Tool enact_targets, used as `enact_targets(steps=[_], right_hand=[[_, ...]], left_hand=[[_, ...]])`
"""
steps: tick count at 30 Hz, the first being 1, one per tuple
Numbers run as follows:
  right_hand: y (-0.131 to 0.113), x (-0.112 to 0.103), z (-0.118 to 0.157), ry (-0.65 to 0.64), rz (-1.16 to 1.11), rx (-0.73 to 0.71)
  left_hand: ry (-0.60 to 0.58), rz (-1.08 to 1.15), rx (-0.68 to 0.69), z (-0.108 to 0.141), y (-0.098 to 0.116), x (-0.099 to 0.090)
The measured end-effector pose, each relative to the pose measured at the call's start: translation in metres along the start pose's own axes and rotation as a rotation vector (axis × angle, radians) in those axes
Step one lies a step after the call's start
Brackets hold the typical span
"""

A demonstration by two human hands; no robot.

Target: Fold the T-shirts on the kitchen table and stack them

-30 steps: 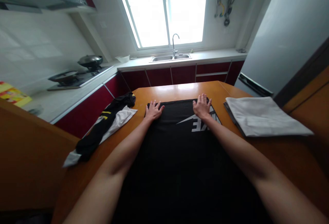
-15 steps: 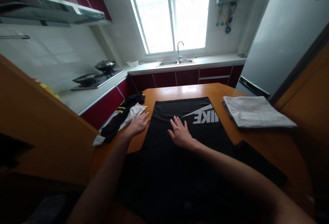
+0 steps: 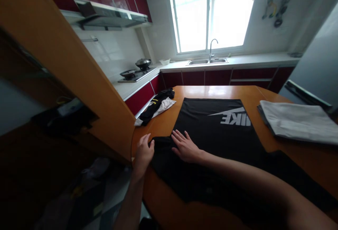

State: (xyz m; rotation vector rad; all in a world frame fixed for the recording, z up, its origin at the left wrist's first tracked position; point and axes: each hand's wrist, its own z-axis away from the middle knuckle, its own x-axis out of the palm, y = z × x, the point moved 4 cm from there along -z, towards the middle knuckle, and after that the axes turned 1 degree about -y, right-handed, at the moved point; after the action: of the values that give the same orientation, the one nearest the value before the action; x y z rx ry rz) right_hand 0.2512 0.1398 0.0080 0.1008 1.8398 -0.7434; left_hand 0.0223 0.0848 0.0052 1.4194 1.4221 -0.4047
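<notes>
A black T-shirt (image 3: 206,135) lies spread on the wooden table, its large pale NIKE print near the far edge. One sleeve reaches left, the other right towards the lower right corner. My right hand (image 3: 186,148) rests palm down on the shirt near the base of the left sleeve, fingers stretched out. At the outer end of that sleeve is my left hand (image 3: 144,151), with thumb and fingers apart, its thumb at the cloth's edge. Dark shadow hides much of the shirt's near part.
On the right of the table (image 3: 211,91) lies a folded pale grey cloth (image 3: 298,119). A black-and-white bundle of clothing (image 3: 157,106) sits at the far left edge. Beyond are a sink (image 3: 199,62), a stove with pans (image 3: 128,74) and a wooden partition (image 3: 105,107) at left.
My view has turned left. My left hand has moved back towards me, from beside the clothing bundle to the left sleeve's end. My right hand has shifted left across the shirt.
</notes>
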Motion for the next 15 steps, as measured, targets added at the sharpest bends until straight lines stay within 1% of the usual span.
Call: enact_targets(steps=[2, 4, 7, 12, 15], right_hand=[[-0.003, 0.01, 0.001, -0.058, -0.011, -0.057], [-0.003, 0.017, 0.003, -0.101, -0.019, -0.083], [-0.001, 0.02, 0.004, -0.109, -0.031, -0.078], [0.0, 0.016, 0.002, -0.074, -0.053, -0.068], [0.0, 0.017, 0.001, -0.088, -0.047, -0.097]], left_hand=[[0.03, -0.043, -0.062, 0.016, -0.008, -0.002], [0.058, -0.101, -0.126, 0.029, -0.015, -0.001], [0.093, -0.162, -0.174, 0.042, -0.024, 0.0], [0.173, -0.191, -0.206, 0.049, -0.027, -0.003], [0.167, -0.193, -0.197, 0.048, -0.026, -0.004]])
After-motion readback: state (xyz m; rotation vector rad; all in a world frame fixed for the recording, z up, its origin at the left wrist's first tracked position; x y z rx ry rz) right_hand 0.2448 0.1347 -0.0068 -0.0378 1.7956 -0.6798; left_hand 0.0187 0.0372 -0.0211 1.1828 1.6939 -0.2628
